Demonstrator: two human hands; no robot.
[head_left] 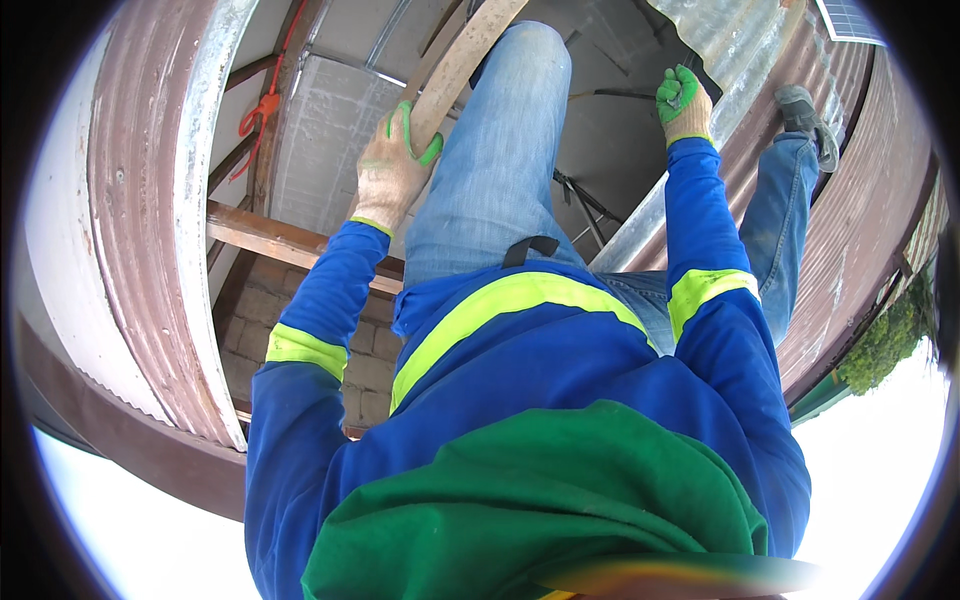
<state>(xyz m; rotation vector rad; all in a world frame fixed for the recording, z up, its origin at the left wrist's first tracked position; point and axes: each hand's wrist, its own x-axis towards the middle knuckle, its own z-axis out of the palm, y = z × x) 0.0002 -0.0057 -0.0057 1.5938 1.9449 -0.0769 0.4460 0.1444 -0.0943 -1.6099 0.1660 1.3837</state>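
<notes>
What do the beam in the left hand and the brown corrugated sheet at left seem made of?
Beam: probably bare wood, dull; its face is pale brown and stained.
Corrugated sheet: likely weathered metal, given its patchy coat and silvery edge; paint or rust, I cannot tell.

Roof of building, outdoors. Corrugated sheets point(135, 220) flank open gap; within gap, timber beam point(270, 237), grey panels point(335, 140) and, lower down, block wall point(372, 350). Solar panel point(852, 20) at upper right. Tree point(885, 345) and bright sky point(130, 500) beyond roof edge. Reflective bands point(520, 288) on blue jacket point(500, 350) suggest building site.
</notes>
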